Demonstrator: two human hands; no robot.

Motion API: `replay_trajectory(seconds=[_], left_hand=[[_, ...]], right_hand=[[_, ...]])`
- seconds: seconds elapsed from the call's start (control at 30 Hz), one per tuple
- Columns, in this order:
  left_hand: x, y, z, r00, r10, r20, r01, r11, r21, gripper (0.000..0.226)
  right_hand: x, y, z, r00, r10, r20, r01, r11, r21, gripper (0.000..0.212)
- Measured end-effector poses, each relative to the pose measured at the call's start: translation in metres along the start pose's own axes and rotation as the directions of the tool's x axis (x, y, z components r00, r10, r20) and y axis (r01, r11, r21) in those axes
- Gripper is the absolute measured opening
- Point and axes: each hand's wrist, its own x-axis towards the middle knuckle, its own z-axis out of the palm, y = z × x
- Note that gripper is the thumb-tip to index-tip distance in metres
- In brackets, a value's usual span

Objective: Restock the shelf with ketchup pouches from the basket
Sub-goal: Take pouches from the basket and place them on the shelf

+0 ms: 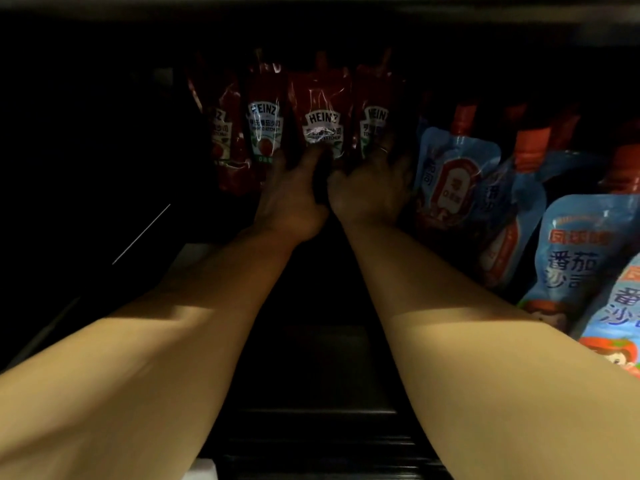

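Observation:
Several red Heinz ketchup pouches stand upright in a row deep on the dark shelf [311, 358]. Both my arms reach far in. My left hand [291, 192] grips the lower edge of the middle ketchup pouch [322, 112], thumb against its front. My right hand [372, 188] holds the bottom of the ketchup pouch to the right [374, 116], fingers spread against it. Two more red pouches [265, 116] stand to the left. The basket is not in view.
Blue tomato-sauce pouches [453, 174] with red caps fill the shelf to the right, reaching close to my right forearm. The shelf's left part is dark, with a slanted edge [142, 233]. The upper shelf's underside [311, 1] hangs low overhead.

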Motion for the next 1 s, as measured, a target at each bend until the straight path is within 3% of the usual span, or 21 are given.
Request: replay_trajectory(seconds=[0.17, 0.37, 0.47, 0.63, 0.83, 0.9, 1.0], left_hand=[[0.003, -0.003, 0.002, 0.996, 0.012, 0.089, -0.01, 1.0, -0.014, 0.076], [0.001, -0.004, 0.002, 0.976, -0.001, 0.216, -0.019, 0.996, 0.092, 0.069], [0.002, -0.004, 0.003, 0.975, 0.006, 0.221, -0.027, 0.996, 0.089, 0.061], [0.0, -0.003, 0.005, 0.969, 0.009, 0.247, -0.029, 0.996, 0.08, 0.054], [-0.002, -0.001, -0.002, 0.969, -0.018, 0.247, -0.001, 0.997, 0.079, 0.063], [-0.002, -0.001, -0.003, 0.968, -0.053, 0.247, 0.043, 0.998, 0.047, 0.064], [0.0, -0.002, -0.003, 0.97, -0.085, 0.229, 0.078, 0.996, 0.04, 0.064]], right_hand=[[0.004, 0.004, -0.002, 0.999, -0.014, 0.044, 0.009, 0.994, 0.107, 0.093], [0.009, 0.008, 0.004, 0.987, 0.021, 0.159, -0.037, 0.995, 0.096, 0.05], [0.004, 0.009, 0.002, 0.979, -0.065, 0.194, 0.057, 0.997, 0.044, 0.035], [0.007, 0.007, 0.001, 0.948, -0.056, 0.314, 0.083, 0.994, -0.076, 0.037], [0.002, 0.008, -0.005, 0.946, -0.116, 0.303, 0.143, 0.987, -0.069, 0.039], [0.003, 0.009, -0.006, 0.963, -0.122, 0.242, 0.139, 0.989, -0.056, 0.04], [0.005, 0.013, -0.004, 0.949, -0.191, 0.249, 0.235, 0.959, -0.158, 0.042]])
